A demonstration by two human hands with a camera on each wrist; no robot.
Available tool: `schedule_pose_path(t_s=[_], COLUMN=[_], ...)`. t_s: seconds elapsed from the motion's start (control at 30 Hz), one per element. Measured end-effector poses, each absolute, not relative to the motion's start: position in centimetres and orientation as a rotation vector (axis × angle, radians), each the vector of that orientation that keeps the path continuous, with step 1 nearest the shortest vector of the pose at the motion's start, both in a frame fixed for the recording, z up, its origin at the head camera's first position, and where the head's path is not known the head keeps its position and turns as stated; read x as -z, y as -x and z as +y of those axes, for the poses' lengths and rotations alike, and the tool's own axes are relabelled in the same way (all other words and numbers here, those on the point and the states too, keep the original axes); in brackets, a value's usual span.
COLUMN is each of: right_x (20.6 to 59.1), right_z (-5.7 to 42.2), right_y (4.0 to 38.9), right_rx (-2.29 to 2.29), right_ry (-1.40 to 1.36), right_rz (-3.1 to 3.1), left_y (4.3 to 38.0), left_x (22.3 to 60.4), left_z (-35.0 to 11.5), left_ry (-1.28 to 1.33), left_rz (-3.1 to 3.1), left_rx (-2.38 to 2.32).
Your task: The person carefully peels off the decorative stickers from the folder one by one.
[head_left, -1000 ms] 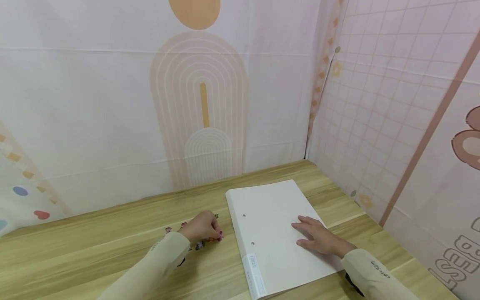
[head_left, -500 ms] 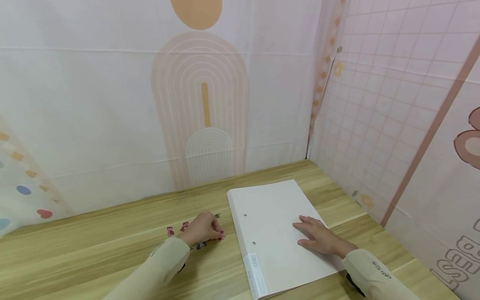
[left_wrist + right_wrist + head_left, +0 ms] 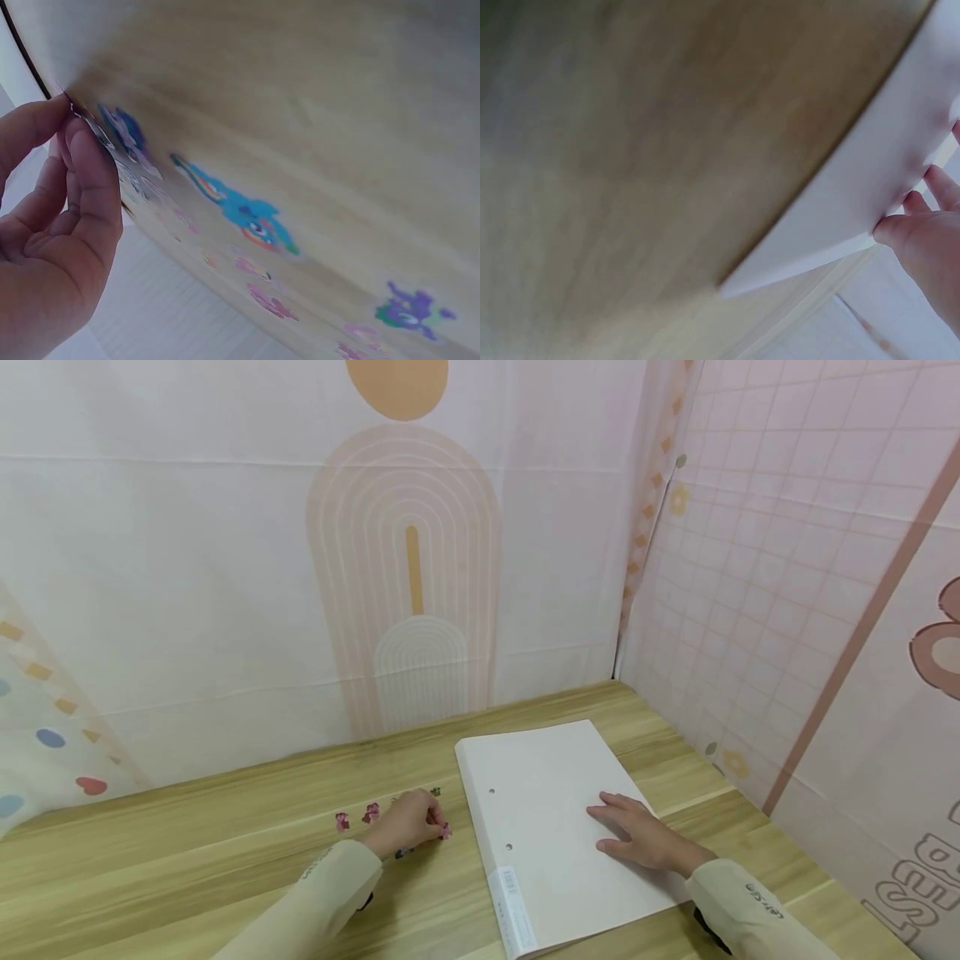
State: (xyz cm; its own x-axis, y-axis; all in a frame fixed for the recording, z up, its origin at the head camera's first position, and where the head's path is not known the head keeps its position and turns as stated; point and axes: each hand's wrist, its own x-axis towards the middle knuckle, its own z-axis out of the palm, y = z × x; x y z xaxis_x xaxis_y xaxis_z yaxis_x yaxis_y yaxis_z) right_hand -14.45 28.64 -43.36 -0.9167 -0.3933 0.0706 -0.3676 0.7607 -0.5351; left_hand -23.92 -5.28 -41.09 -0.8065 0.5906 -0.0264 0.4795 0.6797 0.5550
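Observation:
My left hand (image 3: 408,822) is low over the table, left of a white ring binder (image 3: 547,802). Its thumb and forefinger pinch a small pink sticker (image 3: 446,832). Around and under this hand lie several cartoon pony stickers: pink ones (image 3: 372,812) to its left, a dark blue one (image 3: 403,852) below the palm. From the left wrist, a blue pony sticker (image 3: 251,217) and a purple one (image 3: 411,309) show clearly. My right hand (image 3: 637,837) lies with spread fingers on the binder's cover; the right wrist view catches its fingertips (image 3: 889,225) at the white surface.
A wood-grain table (image 3: 187,860) meets a printed cloth backdrop (image 3: 187,568) at the back and another cloth (image 3: 750,610) at the right. The binder carries a paper label (image 3: 512,902) at its near left corner and two metal eyelets.
My left hand has shifted very slightly toward the near side, uncovering a little more of the stickers behind it, still pinching the pink one. The right hand stays on the binder.

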Motion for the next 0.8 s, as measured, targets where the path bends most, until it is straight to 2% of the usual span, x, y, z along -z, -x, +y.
schedule_pose_path(t_s=[0.43, 0.8], right_x=[43.51, 43.45], right_z=[28.61, 28.67], right_y=[14.5, 14.43], right_rx=[0.88, 0.898], right_ry=[0.621, 0.601], right_rz=[2.887, 2.881], left_y=[23.61, 23.4], left_x=[41.34, 41.24], left_z=[-5.2, -5.21], left_ry=[-0.998, -0.899], left_rz=[2.703, 2.665], left_rx=[-0.841, -0.915])
